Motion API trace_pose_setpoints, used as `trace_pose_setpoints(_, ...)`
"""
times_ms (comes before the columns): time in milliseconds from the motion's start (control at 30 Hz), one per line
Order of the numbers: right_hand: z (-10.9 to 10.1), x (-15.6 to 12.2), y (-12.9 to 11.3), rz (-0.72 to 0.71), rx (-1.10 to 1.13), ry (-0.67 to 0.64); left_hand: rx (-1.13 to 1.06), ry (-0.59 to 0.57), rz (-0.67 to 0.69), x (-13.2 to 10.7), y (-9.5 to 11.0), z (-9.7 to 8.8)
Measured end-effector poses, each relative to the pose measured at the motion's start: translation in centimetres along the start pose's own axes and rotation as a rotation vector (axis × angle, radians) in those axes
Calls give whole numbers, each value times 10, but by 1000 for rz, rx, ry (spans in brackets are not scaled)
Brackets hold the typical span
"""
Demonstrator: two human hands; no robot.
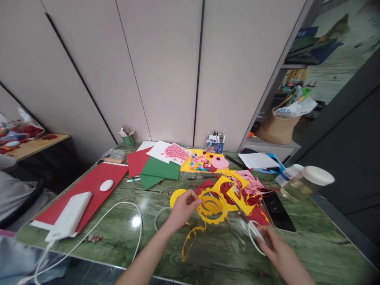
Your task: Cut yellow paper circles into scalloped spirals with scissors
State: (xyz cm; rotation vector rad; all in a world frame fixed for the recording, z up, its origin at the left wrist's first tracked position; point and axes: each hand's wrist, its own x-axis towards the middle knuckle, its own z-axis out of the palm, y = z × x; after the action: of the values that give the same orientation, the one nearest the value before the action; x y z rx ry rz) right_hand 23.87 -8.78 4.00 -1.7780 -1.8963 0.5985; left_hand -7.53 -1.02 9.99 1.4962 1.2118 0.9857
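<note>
My left hand (184, 208) pinches the left edge of a yellow paper cutout (212, 206), a scalloped ring with cut shapes inside it. From its lower edge a thin, ragged yellow paper strip (189, 242) trails down. In my right hand (271, 243) is a pair of scissors (252, 231) with white handles. Their blades point up and left, to the right of the cutout and in front of yellow scraps; whether they are parted is unclear. A yellow paper disc (177, 196) lies partly behind my left hand.
Paper scraps (251, 182) in yellow, pink and red pile up behind the scissors. A black phone (279, 211) and a lidded container (305, 184) stand at the right. Red paper (102, 174), a white power bank (69, 215) and a looping cable (118, 204) lie left.
</note>
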Motion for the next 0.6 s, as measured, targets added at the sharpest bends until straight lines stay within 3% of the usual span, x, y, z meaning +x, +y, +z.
trace_pose_setpoints(133, -15, 1, -31, 68, 241, 70, -81, 43, -1, -2, 20, -15)
trace_pose_setpoints(267, -26, 15, -69, 39, 364, 3, -132, 75, 0, -1, 37, -18)
trace_pose_setpoints(467, -45, 59, -125, -47, 530, 55, -157, 89, 84, 14, 63, -17)
trace_pose_setpoints(600, -52, 87, -150, -33, 691, 29, -163, 93, 123, 24, 80, -19)
